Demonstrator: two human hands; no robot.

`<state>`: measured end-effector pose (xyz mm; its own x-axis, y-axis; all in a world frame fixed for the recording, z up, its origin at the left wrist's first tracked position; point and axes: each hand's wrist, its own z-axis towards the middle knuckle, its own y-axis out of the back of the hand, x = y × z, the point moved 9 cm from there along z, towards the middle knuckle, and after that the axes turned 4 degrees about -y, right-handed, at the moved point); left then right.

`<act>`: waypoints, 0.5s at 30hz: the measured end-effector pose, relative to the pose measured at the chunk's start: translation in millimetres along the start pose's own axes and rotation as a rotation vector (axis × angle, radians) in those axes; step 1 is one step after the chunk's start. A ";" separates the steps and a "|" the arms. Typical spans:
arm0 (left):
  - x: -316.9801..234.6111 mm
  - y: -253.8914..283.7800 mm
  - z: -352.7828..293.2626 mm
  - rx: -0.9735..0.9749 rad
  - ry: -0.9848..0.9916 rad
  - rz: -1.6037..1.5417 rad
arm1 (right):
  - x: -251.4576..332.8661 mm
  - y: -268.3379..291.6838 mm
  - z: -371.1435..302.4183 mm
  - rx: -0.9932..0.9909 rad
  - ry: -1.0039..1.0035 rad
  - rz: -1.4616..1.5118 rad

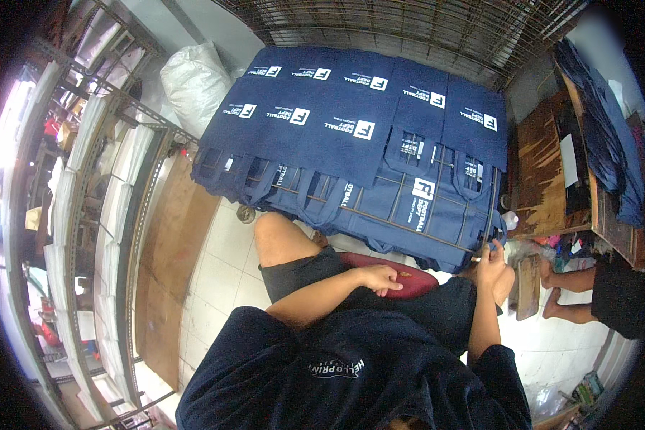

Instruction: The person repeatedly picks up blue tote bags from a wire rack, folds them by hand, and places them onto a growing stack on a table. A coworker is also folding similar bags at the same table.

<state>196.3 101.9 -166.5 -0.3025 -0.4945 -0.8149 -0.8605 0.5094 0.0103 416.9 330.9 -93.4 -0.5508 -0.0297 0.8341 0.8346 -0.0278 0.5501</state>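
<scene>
Navy tote bags (pixel 337 100) with white print lie in overlapping rows on a wire rack (pixel 380 218). Several bag handles loop down over the bars at its near side. At the rack's near right corner, my right hand (pixel 493 271) is closed, with its fingertips around the metal frame. My left hand (pixel 381 279) rests over my lap, above a dark red seat (pixel 416 284) between my legs. Its fingers are curled in, and nothing shows in them.
Tall metal shelving (pixel 125 215) lines the left, with a brown board (pixel 168 279) beside it. A white sack (pixel 193 82) stands at the back left. Wire racks (pixel 408 21) rise behind. To the right are a wooden cabinet (pixel 541 172), a small wooden stool (pixel 527 287) and another person's legs (pixel 573 287).
</scene>
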 end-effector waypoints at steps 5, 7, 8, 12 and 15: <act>0.5 5.9 0.7 0.005 0.008 0.014 | -2.8 -5.2 3.1 0.027 -0.037 0.047; 1.2 8.6 2.1 0.006 0.002 0.012 | 4.2 -5.6 1.0 0.025 -0.041 0.009; 1.4 8.5 2.5 0.007 -0.001 0.009 | 7.8 -4.5 0.2 0.024 -0.044 -0.012; -1.5 9.5 0.9 0.017 0.006 -0.008 | -4.6 -6.4 1.8 -0.003 0.019 -0.075; 7.2 9.4 2.0 0.014 0.003 -0.039 | 5.1 -9.6 -1.6 0.018 0.013 -0.001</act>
<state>186.9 104.6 -173.4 -0.2702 -0.5162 -0.8127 -0.8656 0.4999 -0.0297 406.1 329.4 -94.5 -0.5518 -0.0429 0.8329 0.8339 -0.0098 0.5519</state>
